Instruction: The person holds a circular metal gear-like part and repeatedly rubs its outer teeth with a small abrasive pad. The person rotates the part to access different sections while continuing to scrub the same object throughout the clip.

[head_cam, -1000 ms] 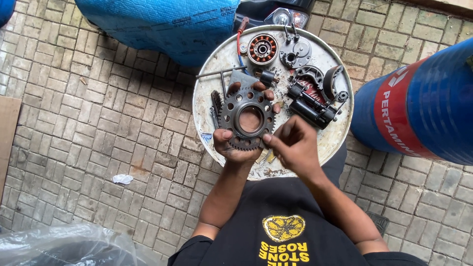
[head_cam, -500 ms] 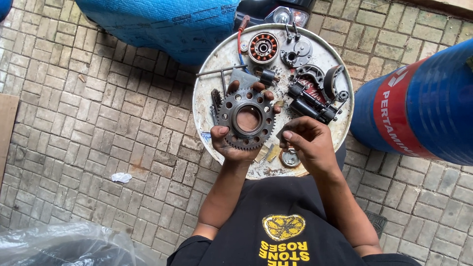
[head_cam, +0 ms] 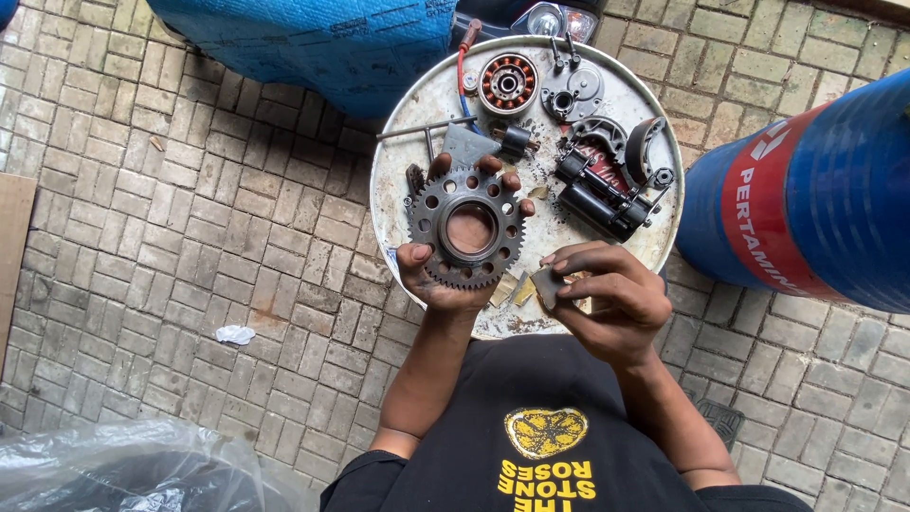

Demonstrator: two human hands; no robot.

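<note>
Left hand (head_cam: 445, 275) held the big toothed sprocket (head_cam: 467, 228) flat, fingers curled round its rim, over the round metal tray (head_cam: 417, 114) at abt 9 o'clock. Right hand (head_cam: 607, 294) pinched a small dark pad (head_cam: 548, 284) just off the sprocket's 4 o'clock. Stator coil (head_cam: 507, 83) at 12, black motor block (head_cam: 602, 194) at 3, all loose. Looked mid-job: parts stripped out, sprocket in hand, nothing refitted yet.

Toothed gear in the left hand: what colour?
Dark grey metal gear, greasy; head view.
</note>
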